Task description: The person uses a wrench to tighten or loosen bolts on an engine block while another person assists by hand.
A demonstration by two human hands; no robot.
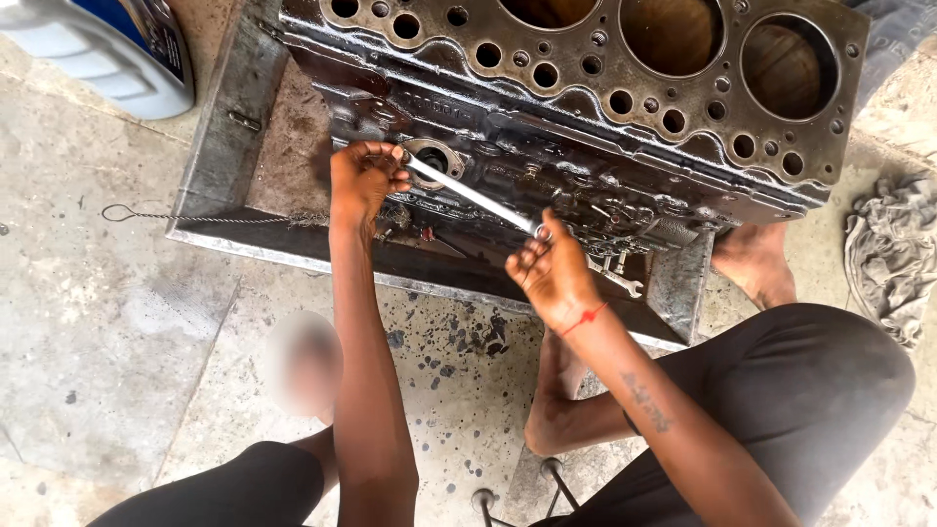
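Head view, looking down: one engine block [586, 107], cast iron, oily, cylinder bores facing up, seated in a shallow steel tray [229, 146] on a stained concrete floor [117, 322]. One combination wrench [468, 192], bright steel, lying diagonally across the near face of the block, its far-left end at a round flanged port [429, 156]. My left hand [363, 181]: fingers curled closed about that far-left end, pressing it against the block. My right hand [551, 273]: fingers pinched shut around the near-right ring end of the same wrench; red thread at the wrist. A second, smaller spanner [617, 276] lies loose in the tray just right of my right hand. Also present: a twisted wire loop [195, 217] at the tray's left rim, a grey plastic jug [98, 54] far left, a crumpled rag [893, 254] at right. Handling note, as judgement: keep the left hand steadying the head square on the fastener while the right pulls evenly, since the oily film invites a slip.
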